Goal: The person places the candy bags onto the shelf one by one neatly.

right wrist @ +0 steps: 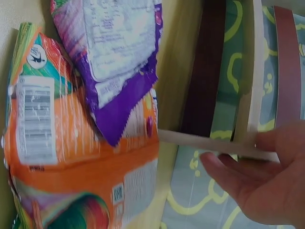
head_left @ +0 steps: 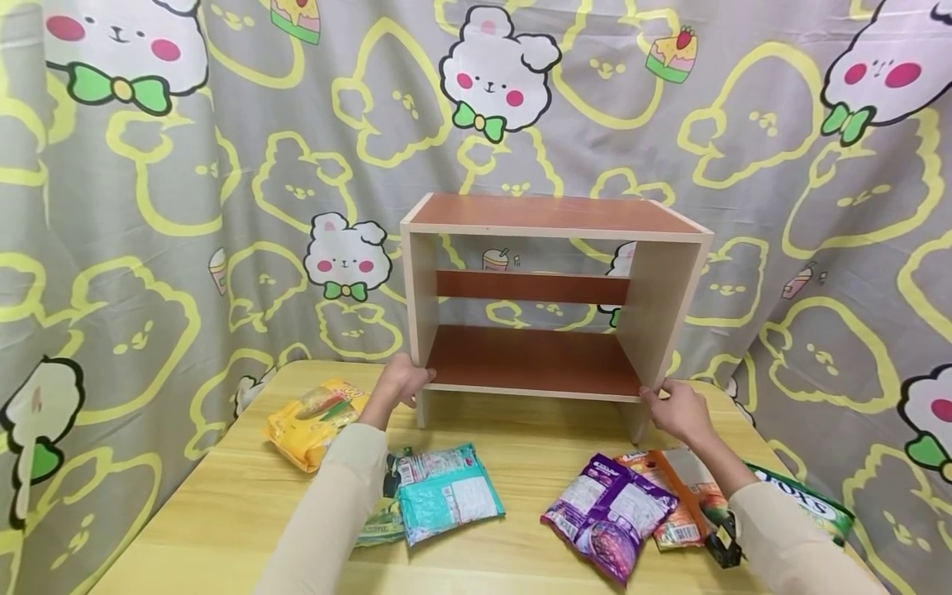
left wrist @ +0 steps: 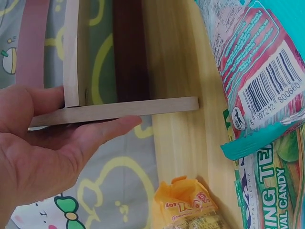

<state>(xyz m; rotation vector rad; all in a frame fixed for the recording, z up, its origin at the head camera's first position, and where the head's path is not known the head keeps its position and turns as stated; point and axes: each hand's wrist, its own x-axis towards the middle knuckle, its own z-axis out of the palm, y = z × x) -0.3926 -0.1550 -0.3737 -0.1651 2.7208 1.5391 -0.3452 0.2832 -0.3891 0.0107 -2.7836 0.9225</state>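
Observation:
A small two-tier shelf, with brown boards and pale side panels, is upright toward the back of the wooden table. My left hand grips its left side panel at the lower board, thumb on the inner side and fingers along the outside, as the left wrist view shows. On the opposite side panel, my right hand holds on at the same height, with the thumb above and fingers outside. Whether the panels' lower ends touch the table, I cannot tell.
Left of the shelf lies a yellow packet. A teal packet overlaps a green one in front. Purple and orange packets lie at right, near a green bag and a black object. A patterned curtain hangs behind.

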